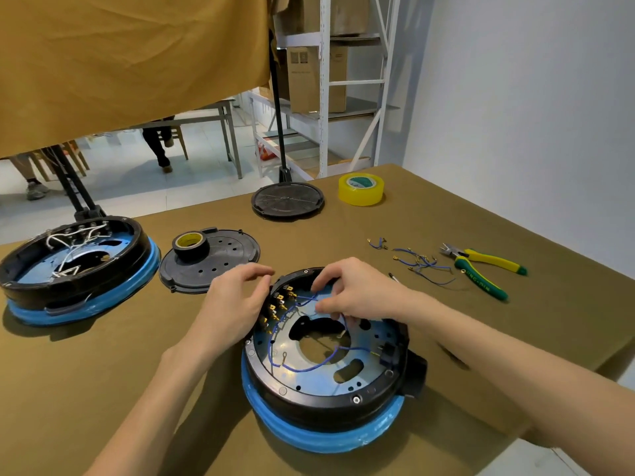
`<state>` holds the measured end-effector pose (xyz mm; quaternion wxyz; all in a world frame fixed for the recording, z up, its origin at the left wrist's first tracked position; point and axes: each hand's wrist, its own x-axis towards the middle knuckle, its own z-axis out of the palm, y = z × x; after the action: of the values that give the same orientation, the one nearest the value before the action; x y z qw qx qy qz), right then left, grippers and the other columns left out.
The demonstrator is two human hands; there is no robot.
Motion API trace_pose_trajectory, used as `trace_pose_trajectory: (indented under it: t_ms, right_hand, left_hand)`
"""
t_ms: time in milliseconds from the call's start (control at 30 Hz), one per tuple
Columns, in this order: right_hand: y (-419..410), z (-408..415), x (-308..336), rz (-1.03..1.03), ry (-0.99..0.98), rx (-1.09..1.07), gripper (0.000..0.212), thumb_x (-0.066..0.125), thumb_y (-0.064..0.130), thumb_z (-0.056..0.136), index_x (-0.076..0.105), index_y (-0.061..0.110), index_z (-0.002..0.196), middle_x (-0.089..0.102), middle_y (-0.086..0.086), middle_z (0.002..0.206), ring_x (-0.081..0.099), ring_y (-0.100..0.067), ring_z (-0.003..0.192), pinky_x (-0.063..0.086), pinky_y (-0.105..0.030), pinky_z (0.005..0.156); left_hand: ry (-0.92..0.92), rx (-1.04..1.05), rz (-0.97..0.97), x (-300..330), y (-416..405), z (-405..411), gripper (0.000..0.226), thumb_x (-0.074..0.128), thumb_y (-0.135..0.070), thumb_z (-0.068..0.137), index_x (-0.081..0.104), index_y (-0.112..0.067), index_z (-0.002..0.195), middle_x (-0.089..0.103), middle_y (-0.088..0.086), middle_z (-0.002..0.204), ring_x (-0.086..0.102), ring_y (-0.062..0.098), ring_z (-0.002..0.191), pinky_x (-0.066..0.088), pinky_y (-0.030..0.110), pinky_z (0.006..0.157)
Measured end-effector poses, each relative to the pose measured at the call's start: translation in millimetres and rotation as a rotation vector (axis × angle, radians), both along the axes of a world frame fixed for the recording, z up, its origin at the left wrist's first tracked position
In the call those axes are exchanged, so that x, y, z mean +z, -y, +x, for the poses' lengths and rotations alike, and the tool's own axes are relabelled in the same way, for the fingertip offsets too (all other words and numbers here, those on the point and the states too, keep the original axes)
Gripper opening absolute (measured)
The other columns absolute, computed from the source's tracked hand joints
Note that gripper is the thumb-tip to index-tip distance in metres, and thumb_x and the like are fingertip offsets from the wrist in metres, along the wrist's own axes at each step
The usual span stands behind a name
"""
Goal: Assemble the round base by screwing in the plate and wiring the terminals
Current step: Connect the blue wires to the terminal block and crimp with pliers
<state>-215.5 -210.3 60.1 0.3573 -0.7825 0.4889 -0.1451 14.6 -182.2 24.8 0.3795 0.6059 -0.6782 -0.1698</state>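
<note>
Currently the round base [326,365] is sitting on the near part of the olive-covered table [103,389], its black shell resting on a blue ring and its metal plate [309,359] facing up inside. Blue wires [302,367] are being draped loosely across the plate, and a row of brass terminals [280,302] is showing along the base's far left wall. The left hand [233,304] is being pressed against the outside of that wall just beside the terminals, its fingers loosely curled with thumb and forefinger slightly apart; nothing is seen held in it. The right hand [350,293] is being held over the far part of the plate, its fingertips pinching one of the blue wires.

A second base [75,266] with white wiring is lying at the far left. A black perforated cover [213,262] is lying between the two bases, with a roll of black tape [190,245] standing on it. Farther off, another black disc [288,200] and a roll of yellow tape [360,188] are resting. To the right, spare blue wires [417,262] are scattered near yellow-green pliers [481,269].
</note>
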Motion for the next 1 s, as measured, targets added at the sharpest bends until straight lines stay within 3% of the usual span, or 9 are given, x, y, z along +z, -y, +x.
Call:
trace_pose_trajectory:
  t_ms: [100, 167, 367, 500, 633, 733, 800, 900, 1000]
  right_hand:
    - [-7.2, -24.6, 9.6, 0.067, 0.106, 0.002, 0.026, 0.073, 0.017, 0.094, 0.064, 0.012, 0.117, 0.07, -0.002, 0.062, 0.06, -0.014, 0.048, 0.051, -0.026, 0.05]
    - [-9.6, -35.2, 13.4, 0.095, 0.154, 0.0, 0.022, 0.072, 0.016, 0.094, 0.065, 0.013, 0.115, 0.068, -0.003, 0.063, 0.057, -0.015, 0.049, 0.048, -0.026, 0.051]
    - [-8.0, -55.2, 13.7, 0.262, 0.333, -0.048, 0.024, 0.075, 0.011, 0.092, 0.066, 0.01, 0.114, 0.073, -0.005, 0.076, 0.058, -0.013, 0.056, 0.045, -0.023, 0.051]
    - [-5.3, -67.7, 12.4, 0.257, 0.293, -0.064, 0.033, 0.082, 0.014, 0.086, 0.065, 0.015, 0.114, 0.078, -0.012, 0.088, 0.054, -0.012, 0.054, 0.041, -0.02, 0.048]
    - [-7.4, -69.3, 6.4, 0.129, 0.254, -0.051, 0.023, 0.08, 0.018, 0.087, 0.068, 0.016, 0.107, 0.079, -0.006, 0.083, 0.056, -0.01, 0.052, 0.045, -0.018, 0.05]
    - [-3.1, -66.8, -0.9, -0.301, 0.178, -0.225, 0.004, 0.074, 0.02, 0.091, 0.071, 0.021, 0.092, 0.074, 0.007, 0.08, 0.059, -0.001, 0.059, 0.045, -0.019, 0.062]
    - [-0.2, -60.8, -6.6, -0.507, 0.095, -0.343, 0.005, 0.07, 0.023, 0.093, 0.07, 0.023, 0.098, 0.067, 0.01, 0.093, 0.058, 0.0, 0.076, 0.042, -0.018, 0.07]
    - [4.5, -44.9, -22.4, -0.421, 0.012, -0.304, 0.019, 0.058, 0.025, 0.102, 0.065, 0.017, 0.118, 0.058, 0.001, 0.109, 0.055, -0.011, 0.096, 0.04, -0.022, 0.081]
    - [5.4, -35.8, -36.4, -0.252, 0.099, -0.336, 0.021, 0.045, 0.022, 0.108, 0.064, 0.018, 0.116, 0.065, -0.002, 0.099, 0.059, -0.016, 0.081, 0.04, -0.015, 0.063]
  left_hand:
    - [0.195, -0.082, -0.158, 12.0, -5.2, -8.5, 0.019, 0.065, -0.018, 0.099, 0.074, -0.022, 0.115, 0.069, -0.01, 0.115, 0.058, 0.012, 0.111, 0.045, 0.032, 0.097]
    - [0.22, -0.181, -0.185, 18.4, -10.6, -20.2, 0.02, 0.065, -0.016, 0.098, 0.075, -0.024, 0.113, 0.069, -0.012, 0.112, 0.059, 0.01, 0.108, 0.046, 0.03, 0.094]
    - [0.153, -0.403, -0.076, 19.2, -16.9, -59.1, 0.03, 0.067, -0.026, 0.098, 0.068, -0.037, 0.126, 0.062, -0.037, 0.106, 0.059, -0.007, 0.107, 0.048, 0.012, 0.09]
    - [0.178, -0.395, 0.001, 14.3, -8.9, -61.1, 0.022, 0.069, -0.03, 0.097, 0.069, -0.045, 0.114, 0.061, -0.041, 0.097, 0.057, -0.007, 0.108, 0.05, 0.02, 0.093]
    - [0.192, -0.408, 0.018, 10.4, -5.2, -61.6, 0.026, 0.072, -0.022, 0.096, 0.07, -0.047, 0.102, 0.066, -0.036, 0.099, 0.056, -0.007, 0.106, 0.05, 0.021, 0.09]
    - [0.274, -0.398, -0.009, 7.4, -4.4, -63.8, 0.02, 0.072, -0.024, 0.096, 0.074, -0.043, 0.101, 0.068, -0.029, 0.097, 0.058, -0.003, 0.1, 0.052, 0.025, 0.089]
    - [0.316, -0.381, -0.011, 6.2, -3.9, -65.2, 0.016, 0.073, -0.026, 0.095, 0.075, -0.04, 0.101, 0.068, -0.026, 0.097, 0.059, -0.003, 0.096, 0.054, 0.027, 0.089]
    - [0.36, -0.315, -0.026, 5.7, -2.3, -67.5, 0.009, 0.076, -0.029, 0.093, 0.075, -0.035, 0.099, 0.069, -0.021, 0.095, 0.063, 0.0, 0.09, 0.058, 0.031, 0.085]
    - [0.379, -0.236, -0.093, 7.5, 3.2, -69.9, 0.004, 0.075, -0.03, 0.092, 0.073, -0.032, 0.095, 0.07, -0.015, 0.091, 0.065, 0.008, 0.085, 0.058, 0.037, 0.078]
